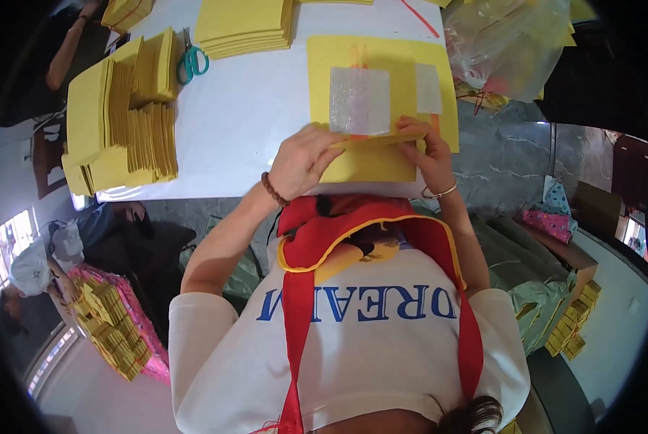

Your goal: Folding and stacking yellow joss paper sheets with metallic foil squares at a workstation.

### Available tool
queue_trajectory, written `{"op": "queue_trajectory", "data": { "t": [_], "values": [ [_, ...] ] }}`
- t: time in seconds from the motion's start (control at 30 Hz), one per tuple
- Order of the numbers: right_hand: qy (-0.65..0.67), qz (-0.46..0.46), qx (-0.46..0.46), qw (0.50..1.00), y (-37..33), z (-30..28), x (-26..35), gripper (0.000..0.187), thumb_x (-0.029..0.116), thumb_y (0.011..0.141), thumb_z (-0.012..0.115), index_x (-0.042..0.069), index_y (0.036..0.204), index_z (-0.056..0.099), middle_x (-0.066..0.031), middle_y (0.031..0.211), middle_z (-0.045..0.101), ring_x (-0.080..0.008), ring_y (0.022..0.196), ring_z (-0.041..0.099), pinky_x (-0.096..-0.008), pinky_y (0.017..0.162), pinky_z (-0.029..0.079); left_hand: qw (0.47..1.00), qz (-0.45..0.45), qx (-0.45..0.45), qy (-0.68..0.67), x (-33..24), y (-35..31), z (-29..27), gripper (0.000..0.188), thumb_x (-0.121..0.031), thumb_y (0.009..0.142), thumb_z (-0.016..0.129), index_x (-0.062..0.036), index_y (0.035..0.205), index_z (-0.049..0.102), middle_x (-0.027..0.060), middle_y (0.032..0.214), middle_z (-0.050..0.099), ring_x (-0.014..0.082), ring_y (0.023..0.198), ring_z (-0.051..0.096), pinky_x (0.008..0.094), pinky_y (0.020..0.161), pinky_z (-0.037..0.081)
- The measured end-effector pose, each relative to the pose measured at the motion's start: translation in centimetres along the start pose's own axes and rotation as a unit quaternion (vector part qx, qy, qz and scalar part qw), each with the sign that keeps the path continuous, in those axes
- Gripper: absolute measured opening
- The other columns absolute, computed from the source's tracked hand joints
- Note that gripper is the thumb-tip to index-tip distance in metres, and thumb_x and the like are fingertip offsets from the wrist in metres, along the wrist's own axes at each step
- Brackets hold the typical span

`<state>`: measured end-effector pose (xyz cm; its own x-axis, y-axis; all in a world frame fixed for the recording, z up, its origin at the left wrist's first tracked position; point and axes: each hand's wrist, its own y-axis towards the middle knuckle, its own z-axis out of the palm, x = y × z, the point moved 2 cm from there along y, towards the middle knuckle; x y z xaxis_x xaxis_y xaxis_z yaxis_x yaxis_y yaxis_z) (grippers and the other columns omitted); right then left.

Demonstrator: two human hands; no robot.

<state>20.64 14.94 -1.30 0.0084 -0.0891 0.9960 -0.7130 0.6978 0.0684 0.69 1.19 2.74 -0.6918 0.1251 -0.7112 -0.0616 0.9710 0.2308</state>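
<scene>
Apron: red point(338, 220), lower middle of the frame, below the tabletop's point(252, 137) near edge.
Left hand: left hand point(306, 158) at the left end of the yellow piece's point(373, 166) raised edge, fingers closed on it.
Right hand: right hand point(432, 159) pinching the right end.
Yellow piece: centre of the frame, between the hands; its raised edge runs left to right, tilting slightly up at the right, neither hand clearly nearer.
Yellow sheet: flat just beyond point(403, 87), with pale panels point(360, 101); whether joined to the piece, cannot tell.
Left side: yellow stack point(142, 137), green scissors point(193, 65) beside it.
Top: another stack point(243, 29); clear bag point(508, 43) upper right.
</scene>
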Motion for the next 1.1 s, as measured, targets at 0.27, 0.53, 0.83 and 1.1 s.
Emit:
{"op": "queue_trajectory", "data": {
  "t": [0.27, 0.53, 0.83, 1.1],
  "values": [
    [0.031, 0.116, 0.019, 0.993, 0.1, -0.8, -0.2, 0.021, 0.010, 0.082, 0.062, 0.001, 0.102, 0.059, -0.0012, 0.096, 0.059, -0.0078, 0.088, 0.053, -0.0218, 0.077, 0.043, 0.952, -0.184, 0.031, -0.240, 1.1, 0.4, -0.1, 0.025, -0.009, 0.087, 0.053, -0.0083, 0.113, 0.051, 0.0118, 0.087, 0.060, 0.0235, 0.077, 0.061, 0.0321, 0.070, 0.048],
    [0.022, 0.061, 0.041, 0.997, -0.1, -0.7, -0.1, 0.022, 0.005, 0.084, 0.057, 0.001, 0.105, 0.057, -0.0056, 0.111, 0.057, -0.0166, 0.112, 0.048, -0.0283, 0.095, 0.037, 0.980, 0.170, 0.065, 0.077, -0.8, -0.6, -0.1, 0.038, -0.010, 0.074, 0.063, -0.0104, 0.111, 0.055, 0.0105, 0.105, 0.054, 0.0275, 0.082, 0.052, 0.0344, 0.069, 0.045],
    [0.051, 0.114, 0.024, 0.992, -0.1, -0.7, -0.6, 0.022, 0.004, 0.083, 0.058, 0.002, 0.105, 0.057, -0.0067, 0.113, 0.057, -0.0158, 0.109, 0.050, -0.0284, 0.094, 0.037, 0.981, 0.120, 0.109, 0.106, -0.9, -0.8, 0.0, 0.048, -0.029, 0.068, 0.069, -0.0122, 0.110, 0.055, 0.0067, 0.112, 0.051, 0.0260, 0.095, 0.048, 0.0364, 0.079, 0.040],
    [0.066, 0.076, 0.019, 0.995, 0.0, -0.6, -0.6, 0.027, 0.009, 0.082, 0.062, 0.002, 0.108, 0.058, -0.0017, 0.101, 0.059, -0.0073, 0.092, 0.053, -0.0226, 0.081, 0.043, 0.974, 0.138, 0.115, 0.139, -1.0, -0.7, -0.2, 0.047, -0.032, 0.067, 0.069, -0.0133, 0.109, 0.056, 0.0069, 0.113, 0.051, 0.0274, 0.094, 0.048, 0.0367, 0.079, 0.039]
  ]
}}
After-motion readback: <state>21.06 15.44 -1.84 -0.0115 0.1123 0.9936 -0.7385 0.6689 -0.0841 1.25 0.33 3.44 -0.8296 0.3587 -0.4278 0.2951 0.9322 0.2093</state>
